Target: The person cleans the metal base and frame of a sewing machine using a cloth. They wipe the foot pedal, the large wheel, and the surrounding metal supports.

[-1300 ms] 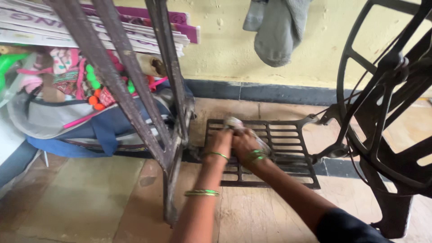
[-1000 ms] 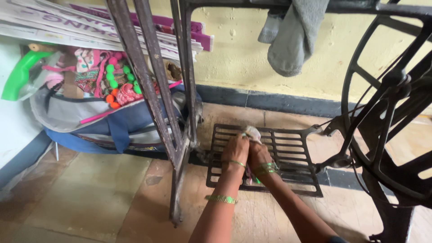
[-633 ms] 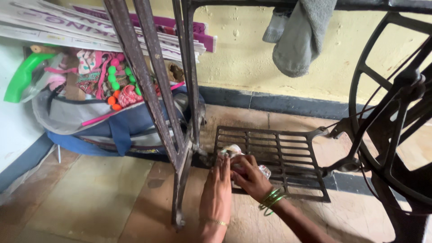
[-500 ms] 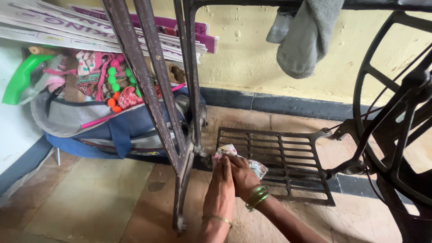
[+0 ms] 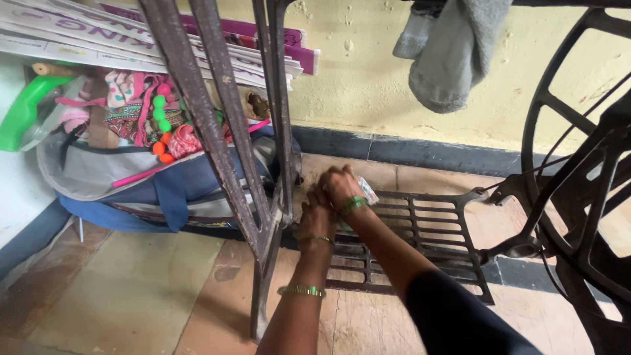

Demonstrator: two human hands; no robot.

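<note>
Both hands work low at the near-left corner of the black iron treadle grate point(image 5: 420, 230) of a sewing machine stand. The right hand point(image 5: 340, 184) is clenched around a small crumpled cloth point(image 5: 367, 191), pale with a greenish tinge, of which only a corner shows past the knuckles to the hand's right. The left hand point(image 5: 317, 213) lies just beside and below it, fingers curled against the grate's edge; whether it grips anything cannot be told. Left of the grip rise the rusty slanted stand legs point(image 5: 223, 131), and beyond them a grey and blue bag point(image 5: 131, 184) stuffed with patterned fabric, a string of green and orange beads point(image 5: 160, 128) and a green plastic handle point(image 5: 23, 108). Above that, flat stacked signs point(image 5: 197, 39), white with purple bands, lean along the yellow wall. Up and right of the grip hangs a grey cloth point(image 5: 453, 56); far right stands the black drive wheel point(image 5: 578, 164). Compared with half a second ago, the hands have moved up the grate's left edge toward the wall, and less of the crumpled cloth shows.
</note>
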